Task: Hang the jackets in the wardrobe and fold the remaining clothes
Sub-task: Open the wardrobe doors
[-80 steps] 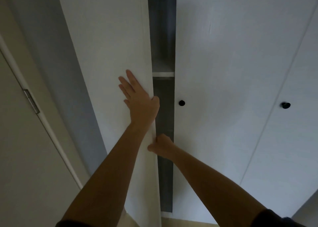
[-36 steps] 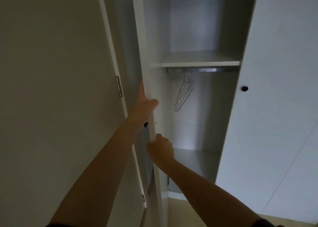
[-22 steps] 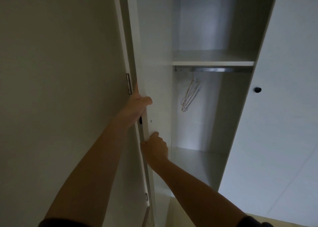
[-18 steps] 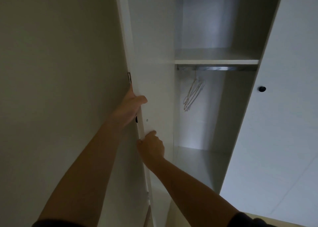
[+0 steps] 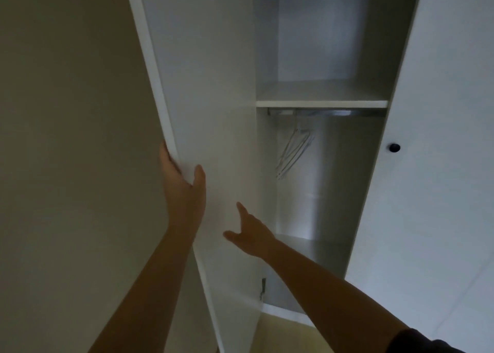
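Note:
The white wardrobe's left door (image 5: pixel 213 112) stands swung wide open. My left hand (image 5: pixel 181 176) grips the door's outer edge, thumb on the inner face and fingers behind it. My right hand (image 5: pixel 248 232) is off the door, fingers spread and loose, in front of the inner face. Inside, a metal rail (image 5: pixel 326 112) runs under a shelf (image 5: pixel 320 102). A few white hangers (image 5: pixel 294 152) dangle from the rail at its left end. No jackets or other clothes are in view.
The right wardrobe door (image 5: pixel 441 165) is closed, with a black knob (image 5: pixel 394 147). A beige wall (image 5: pixel 66 138) stands close behind the open door on the left. A lower shelf (image 5: pixel 307 243) sits inside, and a door hinge (image 5: pixel 263 288) shows near the bottom.
The left door swung from nearly closed to wide open, revealing the rail and hangers. My right hand let go of the door edge and opened; my left hand still holds the edge.

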`<state>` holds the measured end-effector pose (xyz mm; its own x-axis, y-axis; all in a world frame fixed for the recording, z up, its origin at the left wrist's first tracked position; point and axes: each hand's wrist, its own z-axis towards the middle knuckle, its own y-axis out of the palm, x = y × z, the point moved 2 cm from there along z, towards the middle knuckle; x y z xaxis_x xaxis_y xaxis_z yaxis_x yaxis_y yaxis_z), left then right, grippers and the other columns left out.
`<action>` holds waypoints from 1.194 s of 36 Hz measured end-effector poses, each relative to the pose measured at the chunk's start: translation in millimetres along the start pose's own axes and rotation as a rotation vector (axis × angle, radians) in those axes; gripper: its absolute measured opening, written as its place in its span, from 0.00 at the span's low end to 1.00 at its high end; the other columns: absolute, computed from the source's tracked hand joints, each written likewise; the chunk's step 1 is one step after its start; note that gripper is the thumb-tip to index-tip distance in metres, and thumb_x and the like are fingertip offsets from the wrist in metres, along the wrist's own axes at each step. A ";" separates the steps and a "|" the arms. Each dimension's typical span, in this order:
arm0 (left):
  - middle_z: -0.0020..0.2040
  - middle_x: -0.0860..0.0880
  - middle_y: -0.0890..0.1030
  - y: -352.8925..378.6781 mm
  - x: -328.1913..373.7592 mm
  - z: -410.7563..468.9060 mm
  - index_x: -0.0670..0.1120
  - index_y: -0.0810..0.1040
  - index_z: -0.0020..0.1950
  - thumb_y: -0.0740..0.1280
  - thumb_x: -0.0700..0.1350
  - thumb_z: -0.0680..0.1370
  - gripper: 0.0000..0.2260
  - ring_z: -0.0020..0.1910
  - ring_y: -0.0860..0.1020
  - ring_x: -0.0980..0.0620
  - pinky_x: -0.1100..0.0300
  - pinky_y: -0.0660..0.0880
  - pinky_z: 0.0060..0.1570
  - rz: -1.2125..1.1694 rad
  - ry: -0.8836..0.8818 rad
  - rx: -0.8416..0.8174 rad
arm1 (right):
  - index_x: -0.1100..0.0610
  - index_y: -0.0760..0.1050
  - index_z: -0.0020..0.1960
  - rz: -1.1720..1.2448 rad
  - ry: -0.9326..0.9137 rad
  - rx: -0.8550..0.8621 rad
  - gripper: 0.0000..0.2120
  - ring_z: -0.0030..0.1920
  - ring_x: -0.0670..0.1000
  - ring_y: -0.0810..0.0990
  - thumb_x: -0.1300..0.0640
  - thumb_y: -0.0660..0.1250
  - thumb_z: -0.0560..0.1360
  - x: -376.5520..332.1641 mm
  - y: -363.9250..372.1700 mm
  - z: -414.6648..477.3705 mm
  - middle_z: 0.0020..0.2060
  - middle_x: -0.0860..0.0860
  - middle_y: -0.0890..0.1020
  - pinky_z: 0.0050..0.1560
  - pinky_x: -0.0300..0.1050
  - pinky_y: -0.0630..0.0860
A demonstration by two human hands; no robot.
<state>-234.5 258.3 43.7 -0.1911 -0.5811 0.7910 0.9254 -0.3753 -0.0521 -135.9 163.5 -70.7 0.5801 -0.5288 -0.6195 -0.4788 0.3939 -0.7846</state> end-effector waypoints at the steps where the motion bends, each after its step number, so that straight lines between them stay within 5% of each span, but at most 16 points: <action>1: 0.73 0.46 0.65 7.1 3.4 -7.9 0.43 0.53 0.77 0.66 0.38 0.75 0.35 0.68 0.67 0.55 0.77 0.62 0.62 0.037 0.014 0.048 | 0.53 0.41 0.78 -0.005 0.012 0.020 0.40 0.72 0.56 0.65 0.44 0.62 0.78 11.9 -12.5 -1.7 0.74 0.56 0.62 0.70 0.52 0.65; 3: 0.77 0.44 0.57 20.3 10.4 -19.9 0.42 0.48 0.78 0.67 0.38 0.74 0.38 0.75 0.58 0.52 0.72 0.55 0.70 0.131 0.009 0.136 | 0.53 0.42 0.78 -0.022 0.047 0.057 0.37 0.72 0.56 0.65 0.47 0.61 0.79 37.1 -39.8 -5.9 0.74 0.56 0.62 0.70 0.51 0.64; 5: 0.78 0.42 0.49 32.2 16.9 -29.6 0.41 0.46 0.78 0.67 0.38 0.73 0.40 0.77 0.50 0.48 0.53 0.53 0.75 0.249 0.028 0.193 | 0.53 0.44 0.78 -0.047 0.090 0.093 0.36 0.71 0.56 0.66 0.49 0.61 0.79 63.5 -68.4 -11.8 0.74 0.56 0.62 0.69 0.50 0.64; 9: 0.78 0.37 0.46 60.7 27.7 -46.7 0.40 0.50 0.78 0.69 0.39 0.70 0.41 0.77 0.47 0.40 0.38 0.48 0.73 0.469 0.065 0.248 | 0.54 0.48 0.78 -0.107 0.139 0.172 0.33 0.69 0.58 0.69 0.52 0.62 0.79 113.9 -123.3 -26.6 0.72 0.57 0.65 0.67 0.52 0.68; 13: 0.78 0.42 0.44 101.6 33.4 -62.2 0.42 0.47 0.78 0.67 0.38 0.72 0.40 0.77 0.42 0.45 0.42 0.42 0.73 0.423 0.026 0.131 | 0.53 0.50 0.77 -0.156 0.179 0.227 0.32 0.67 0.58 0.71 0.54 0.62 0.78 154.1 -170.0 -36.3 0.70 0.57 0.66 0.63 0.51 0.69; 22: 0.78 0.43 0.54 219.4 49.8 -103.1 0.42 0.56 0.77 0.67 0.38 0.73 0.34 0.77 0.49 0.44 0.41 0.48 0.74 0.369 0.103 -0.285 | 0.51 0.55 0.75 -0.145 0.235 0.365 0.30 0.61 0.58 0.75 0.53 0.63 0.76 204.2 -238.3 -50.3 0.67 0.57 0.69 0.59 0.56 0.75; 27: 0.77 0.46 0.57 272.3 38.1 -117.3 0.45 0.60 0.75 0.66 0.42 0.75 0.30 0.77 0.50 0.46 0.44 0.50 0.74 0.357 0.109 -0.493 | 0.53 0.56 0.75 -0.156 0.273 0.501 0.31 0.66 0.59 0.71 0.55 0.65 0.76 225.1 -273.7 -42.5 0.72 0.56 0.63 0.62 0.56 0.73; 33: 0.76 0.45 0.60 324.5 6.3 -118.3 0.45 0.60 0.75 0.67 0.41 0.75 0.30 0.76 0.54 0.47 0.49 0.54 0.74 0.198 -0.015 -0.716 | 0.53 0.60 0.73 -0.123 0.296 0.563 0.29 0.62 0.58 0.73 0.58 0.65 0.75 245.0 -301.5 -19.7 0.69 0.56 0.66 0.60 0.55 0.75; 37: 0.74 0.46 0.63 356.3 -18.2 -111.7 0.45 0.59 0.75 0.68 0.39 0.76 0.30 0.73 0.61 0.50 0.64 0.58 0.67 0.020 -0.139 -0.873 | 0.54 0.63 0.71 -0.036 0.301 0.567 0.25 0.58 0.57 0.75 0.59 0.64 0.76 257.7 -313.2 -4.7 0.64 0.57 0.70 0.59 0.48 0.74; 43: 0.76 0.47 0.60 420.0 -39.8 -93.4 0.49 0.55 0.77 0.68 0.43 0.76 0.33 0.74 0.61 0.49 0.61 0.61 0.65 -0.078 -0.239 -1.045 | 0.56 0.73 0.61 -0.028 0.311 0.605 0.15 0.52 0.51 0.76 0.63 0.63 0.75 266.1 -324.7 13.5 0.54 0.53 0.79 0.52 0.39 0.70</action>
<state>131.2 56.3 -66.6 -0.0640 -0.4154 0.9074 0.1539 -0.9025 -0.4023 182.8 -94.9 18.8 0.3272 -0.7010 -0.6337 0.0394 0.6802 -0.7320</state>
